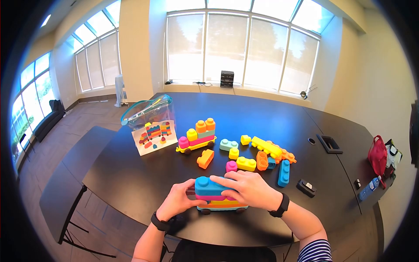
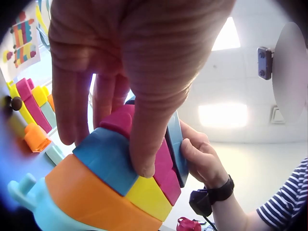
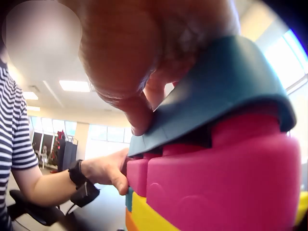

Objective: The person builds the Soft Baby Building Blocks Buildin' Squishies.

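Across the near edge of the broad dark table (image 1: 131, 183), it's all happening at the block stack (image 1: 224, 203), standing on its wheels right in front of the person. Left hand (image 1: 176, 201) grips its side, thumb on one face, fingers round the other. And the right hand (image 1: 255, 190)? Pinching the blue block (image 1: 209, 185) on top, thumb against its side! The right wrist view has that block tilted over the pink blocks (image 3: 216, 178), pink studs showing underneath. Below them run yellow and blue, then orange, then the light teal base (image 2: 53, 211).

Out on the tabletop, a wheeled yellow car (image 1: 196, 146) carries pink, yellow, teal and orange blocks. Just beside it leans the picture card (image 1: 155, 139), in front of a clear bag (image 1: 150, 111) with a teal handle. Loose blocks (image 1: 246, 163) spread to the right, a black case (image 1: 306, 187) near them, and farther over a dark-framed opening (image 1: 328, 144) in the surface. Way out at the right edge: red bag (image 1: 378, 157), water bottle (image 1: 369, 189).

Round the room now! Tall shaded windows (image 1: 227, 48) glow behind the table, a black drawer unit (image 1: 227, 79) on the sill, cream wall (image 1: 386, 87) on the right, grey patterned floor (image 1: 94, 113) stretching off left towards a dark couch (image 1: 49, 120).
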The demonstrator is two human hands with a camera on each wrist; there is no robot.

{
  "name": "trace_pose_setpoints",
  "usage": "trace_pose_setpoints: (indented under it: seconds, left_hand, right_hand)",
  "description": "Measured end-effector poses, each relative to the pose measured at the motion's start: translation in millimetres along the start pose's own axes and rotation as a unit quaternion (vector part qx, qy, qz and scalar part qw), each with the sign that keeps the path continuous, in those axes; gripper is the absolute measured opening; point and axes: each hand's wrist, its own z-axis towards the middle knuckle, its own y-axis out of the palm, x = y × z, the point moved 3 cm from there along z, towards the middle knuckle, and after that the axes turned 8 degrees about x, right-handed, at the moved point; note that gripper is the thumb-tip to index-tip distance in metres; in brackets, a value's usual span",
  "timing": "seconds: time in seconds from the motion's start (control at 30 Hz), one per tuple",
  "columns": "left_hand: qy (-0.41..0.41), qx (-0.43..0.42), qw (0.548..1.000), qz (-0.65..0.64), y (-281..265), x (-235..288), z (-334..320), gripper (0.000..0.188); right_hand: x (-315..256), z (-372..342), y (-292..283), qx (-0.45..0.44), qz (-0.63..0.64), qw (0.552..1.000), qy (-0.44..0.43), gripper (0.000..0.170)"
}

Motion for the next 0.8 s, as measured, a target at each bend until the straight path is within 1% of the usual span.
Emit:
trace_pose_setpoints:
  seconds: [0.13,0.23,0.33,0.4,0.43,0.47,0.5,0.57,0.6,0.7,0.73,0.8]
  left_hand:
    - [0.008,-0.001,1.0,0.009,2,0,0,0.058]
    - [0.012,0.0,1.0,0.005,2,1,0,0.063]
    - [0.0,0.015,1.0,-0.014,2,7,-3,0.072]
    - [-0.021,0.029,0.999,-0.01,2,10,-5,0.078]
    - [0.014,0.053,0.999,0.002,1,18,-5,0.08]
    - [0.048,0.077,0.996,0.012,0,28,-6,0.083]
    - [0.081,0.101,0.991,0.022,-1,34,-6,0.085]
    - [0.158,0.094,0.981,0.061,-3,39,-5,0.082]
    - [0.195,0.089,0.973,0.082,-3,40,-6,0.081]
    - [0.178,0.059,0.98,0.065,1,35,-4,0.07]
    - [0.171,0.06,0.982,0.058,1,34,-4,0.068]
    - [0.159,0.06,0.984,0.043,1,34,-3,0.064]
  right_hand:
    - [-5,-3,0,-0.005,-0.11,0.993,-0.032,0.069]
    - [0,-6,0,-0.006,-0.071,0.997,-0.036,0.08]
    - [-1,-6,-16,-0.039,0.013,0.999,0.013,0.091]
    - [4,-9,-23,-0.011,-0.005,1.0,0.022,0.1]
    - [8,-12,-28,0.003,-0.015,1.0,0.027,0.105]
    - [9,-17,-35,-0.016,-0.004,0.998,0.065,0.107]
    - [10,-21,-39,-0.031,0.023,0.995,0.097,0.105]
    - [14,-31,-41,-0.06,0.078,0.982,0.16,0.102]
    - [15,-38,-38,-0.05,0.088,0.983,0.155,0.094]
    - [20,-53,-22,-0.007,0.114,0.983,0.142,0.088]
    - [18,-54,-20,0.023,0.103,0.986,0.127,0.08]
    - [19,-58,-13,0.046,0.114,0.986,0.114,0.078]
